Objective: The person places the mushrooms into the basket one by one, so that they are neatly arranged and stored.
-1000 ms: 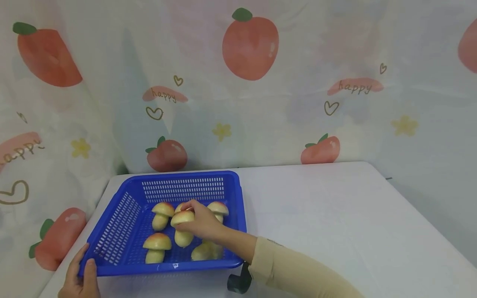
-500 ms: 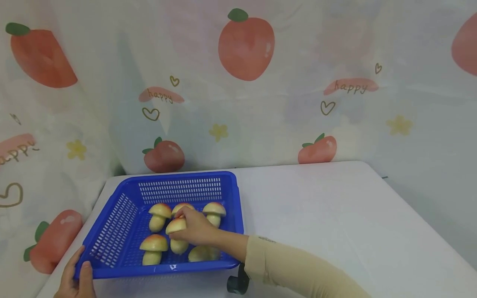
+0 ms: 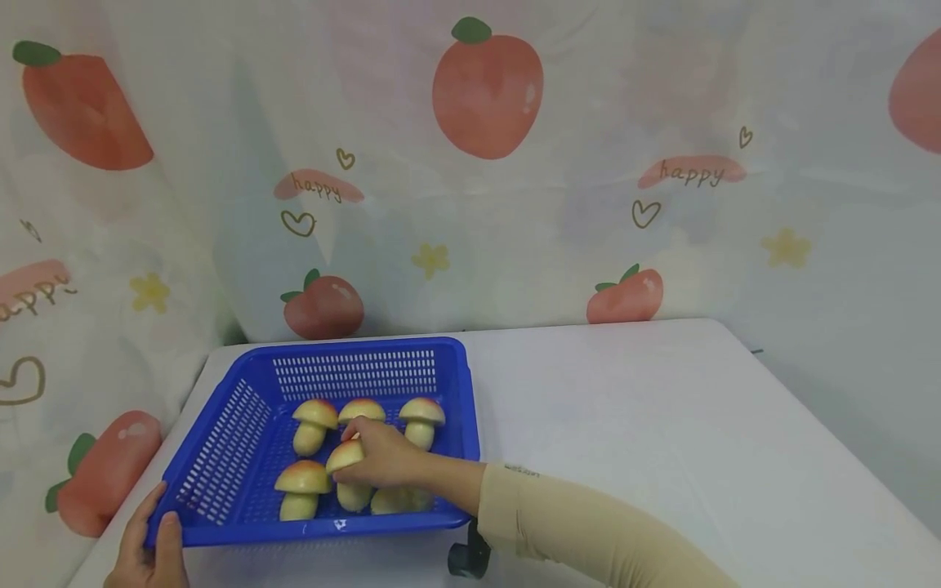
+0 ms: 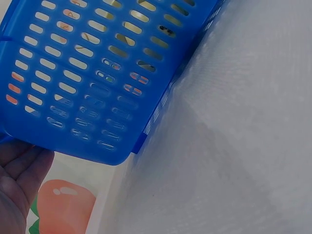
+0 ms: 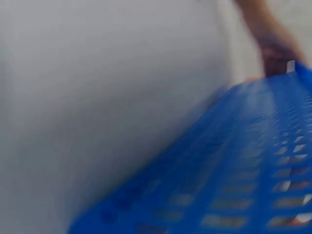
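Observation:
A blue plastic basket (image 3: 474, 408) with slotted walls holds several toy mushrooms with yellow caps tinged red. My right hand (image 3: 385, 456) reaches inside and grips one mushroom (image 3: 344, 457) by its cap; the hand covers part of it. Around it are a front-left mushroom (image 3: 303, 488), a back-left mushroom (image 3: 314, 425), a back-middle mushroom (image 3: 362, 408) and a back-right mushroom (image 3: 421, 420). Another mushroom (image 3: 397, 500) is partly hidden below my right wrist. At the near left corner my left hand (image 3: 150, 545) holds the basket's rim. The right wrist view is blurred, with only the basket's outside.
The basket is at the left of a white-covered table (image 3: 625, 425). A black object (image 3: 469, 559) shows beside the basket's near right corner, below the sleeve (image 3: 573, 523). A fruit-printed curtain (image 3: 544, 229) hangs behind and at the left.
My right hand has lowered the gripped mushroom toward the basket's near side, and the back-middle mushroom shows more. My left hand keeps its hold on the rim. The head view has shifted slightly.

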`<state>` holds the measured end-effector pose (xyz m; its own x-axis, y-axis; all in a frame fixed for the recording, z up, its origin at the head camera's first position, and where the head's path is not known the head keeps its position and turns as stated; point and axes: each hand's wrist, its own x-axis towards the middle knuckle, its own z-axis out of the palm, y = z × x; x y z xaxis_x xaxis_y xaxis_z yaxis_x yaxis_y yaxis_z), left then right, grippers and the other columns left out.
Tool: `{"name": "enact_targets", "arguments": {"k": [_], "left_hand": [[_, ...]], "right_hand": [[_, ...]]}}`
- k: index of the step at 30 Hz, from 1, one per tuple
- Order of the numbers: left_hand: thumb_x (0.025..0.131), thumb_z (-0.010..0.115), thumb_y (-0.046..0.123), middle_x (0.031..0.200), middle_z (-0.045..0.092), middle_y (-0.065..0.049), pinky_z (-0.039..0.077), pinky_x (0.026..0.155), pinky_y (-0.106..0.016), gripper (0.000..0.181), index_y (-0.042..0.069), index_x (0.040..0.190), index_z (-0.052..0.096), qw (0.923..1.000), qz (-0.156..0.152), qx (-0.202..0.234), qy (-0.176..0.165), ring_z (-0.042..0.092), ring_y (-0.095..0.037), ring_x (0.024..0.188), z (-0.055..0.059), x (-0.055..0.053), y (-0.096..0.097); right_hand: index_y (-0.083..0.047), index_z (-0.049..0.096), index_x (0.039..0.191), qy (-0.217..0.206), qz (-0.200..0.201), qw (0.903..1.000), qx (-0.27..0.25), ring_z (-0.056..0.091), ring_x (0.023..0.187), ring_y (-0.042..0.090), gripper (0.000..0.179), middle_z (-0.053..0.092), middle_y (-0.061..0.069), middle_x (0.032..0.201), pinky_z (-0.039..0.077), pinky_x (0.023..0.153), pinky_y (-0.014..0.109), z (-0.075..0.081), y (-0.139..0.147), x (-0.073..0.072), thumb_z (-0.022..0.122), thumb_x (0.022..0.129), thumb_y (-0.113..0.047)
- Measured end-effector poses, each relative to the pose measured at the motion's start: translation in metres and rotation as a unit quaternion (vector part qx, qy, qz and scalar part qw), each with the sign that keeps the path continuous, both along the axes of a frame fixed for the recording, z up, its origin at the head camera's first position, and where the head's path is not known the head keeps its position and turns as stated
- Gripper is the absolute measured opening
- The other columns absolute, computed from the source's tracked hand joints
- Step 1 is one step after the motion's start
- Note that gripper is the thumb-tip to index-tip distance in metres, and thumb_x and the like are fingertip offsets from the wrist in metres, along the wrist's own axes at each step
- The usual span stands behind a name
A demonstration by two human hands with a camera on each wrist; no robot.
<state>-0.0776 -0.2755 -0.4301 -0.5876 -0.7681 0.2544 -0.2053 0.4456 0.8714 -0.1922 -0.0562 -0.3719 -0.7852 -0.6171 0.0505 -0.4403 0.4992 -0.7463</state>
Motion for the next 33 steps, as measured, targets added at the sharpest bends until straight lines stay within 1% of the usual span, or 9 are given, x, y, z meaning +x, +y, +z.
{"name": "enact_targets", "arguments": {"k": [3,5,10,16,23,26,27,28,33], "left_hand": [[0.097,0.038,0.03,0.121,0.053,-0.025,0.036,0.071,-0.007,0.041,0.029,0.138,0.043,1.0,-0.005,0.006,0.002,0.043,0.009,0.08,-0.0012,0.0007,0.0001],[0.097,0.037,0.031,0.121,0.054,-0.025,0.034,0.067,-0.007,0.041,0.029,0.138,0.043,0.9999,-0.006,0.008,0.002,0.036,0.014,0.075,-0.002,0.0011,0.0006],[0.097,0.039,0.027,0.119,0.054,-0.027,0.032,0.069,-0.003,0.04,0.027,0.137,0.045,0.9997,-0.011,0.003,0.022,0.036,0.016,0.074,-0.0034,0.0009,0.0003],[0.097,0.038,0.031,0.119,0.055,-0.025,0.03,0.069,-0.003,0.041,0.028,0.137,0.045,0.9999,-0.001,-0.011,0.008,0.042,0.012,0.078,-0.0011,0.001,0.0011],[0.097,0.041,0.025,0.114,0.056,-0.029,0.029,0.059,0.0,0.039,0.019,0.135,0.049,0.9992,-0.014,-0.017,0.034,0.034,0.02,0.067,0.0003,0.0004,-0.001],[0.097,0.041,0.027,0.114,0.057,-0.028,0.028,0.059,0.0,0.039,0.022,0.135,0.049,0.9994,-0.01,-0.018,0.028,0.035,0.019,0.068,-0.0004,0.0002,-0.0021],[0.096,0.042,0.027,0.114,0.056,-0.028,0.029,0.059,0.0,0.04,0.023,0.135,0.048,0.9994,-0.01,-0.018,0.027,0.042,0.015,0.072,-0.001,0.0002,-0.0031],[0.096,0.042,0.027,0.114,0.056,-0.028,0.028,0.059,0.0,0.039,0.023,0.135,0.049,0.9994,-0.01,-0.018,0.027,0.042,0.015,0.072,-0.001,0.0001,-0.0033],[0.096,0.043,0.023,0.112,0.056,-0.03,0.029,0.056,0.0,0.039,0.017,0.134,0.05,0.999,-0.013,-0.022,0.037,0.042,0.017,0.069,-0.0004,-0.0002,-0.0043]], "right_hand": [[-0.007,0.055,0.103,0.0,0.012,0.9999,0.01,0.05,0.071,0.003,0.037,0.055,-0.007,0.081,0.041,0.065,0.018,-0.0025,-0.0001,-0.0002,0.075,0.075,-0.02],[-0.006,0.054,0.103,-0.001,0.019,0.9998,0.01,0.05,0.07,0.004,0.036,0.055,-0.006,0.079,0.041,0.065,0.018,-0.0034,0.0005,0.0005,0.074,0.075,-0.019],[-0.005,0.052,0.098,0.014,0.029,0.9994,0.015,0.049,0.066,0.004,0.032,0.053,-0.006,0.074,0.041,0.062,0.018,-0.002,0.0024,0.0041,0.072,0.076,-0.017],[-0.006,0.052,0.093,0.034,0.013,0.9976,0.059,0.048,0.062,0.005,0.031,0.051,-0.006,0.071,0.04,0.059,0.017,-0.0046,0.0001,0.0049,0.073,0.075,-0.02],[-0.006,0.053,0.097,0.022,0.007,0.995,0.098,0.048,0.063,0.006,0.034,0.053,-0.003,0.074,0.041,0.06,0.018,-0.0061,-0.0013,0.0047,0.073,0.076,-0.024],[-0.006,0.053,0.098,0.019,0.009,0.9942,0.105,0.048,0.063,0.006,0.034,0.052,-0.003,0.074,0.041,0.06,0.019,-0.0047,-0.0012,0.0056,0.072,0.077,-0.024],[-0.007,0.053,0.098,0.019,0.009,0.9941,0.107,0.048,0.063,0.006,0.033,0.052,-0.003,0.074,0.041,0.06,0.019,-0.0044,-0.0011,0.006,0.072,0.077,-0.024],[-0.006,0.052,0.098,0.018,0.011,0.994,0.107,0.048,0.062,0.006,0.033,0.052,-0.003,0.074,0.041,0.059,0.019,-0.0045,-0.001,0.006,0.072,0.077,-0.023],[-0.006,0.051,0.098,0.009,0.015,0.9939,0.109,0.048,0.06,0.006,0.031,0.05,-0.004,0.072,0.04,0.056,0.019,-0.0056,-0.0006,0.0065,0.07,0.079,-0.023]]}}
